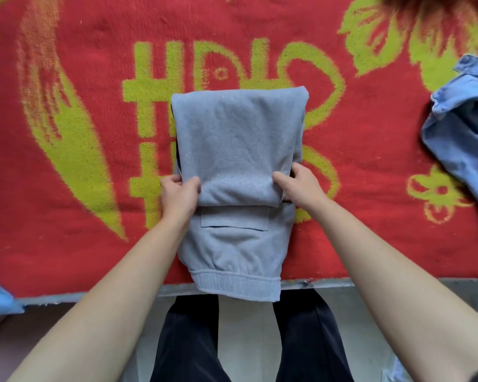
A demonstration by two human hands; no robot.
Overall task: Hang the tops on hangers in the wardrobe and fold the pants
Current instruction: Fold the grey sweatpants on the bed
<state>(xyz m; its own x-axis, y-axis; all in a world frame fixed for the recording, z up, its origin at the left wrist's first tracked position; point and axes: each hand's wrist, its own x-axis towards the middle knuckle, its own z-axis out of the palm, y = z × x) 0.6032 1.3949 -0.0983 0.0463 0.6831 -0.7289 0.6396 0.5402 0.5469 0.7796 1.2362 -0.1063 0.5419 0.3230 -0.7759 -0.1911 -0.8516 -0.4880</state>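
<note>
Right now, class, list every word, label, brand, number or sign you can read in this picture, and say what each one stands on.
Red blanket: large yellow-green strokes like a written character, partly covered by the grey pants; not readable as a whole.
Grey pants: no label, brand or print shows.
Blue shirt: no readable label or print.
No numbers or signs anywhere in view.
</note>
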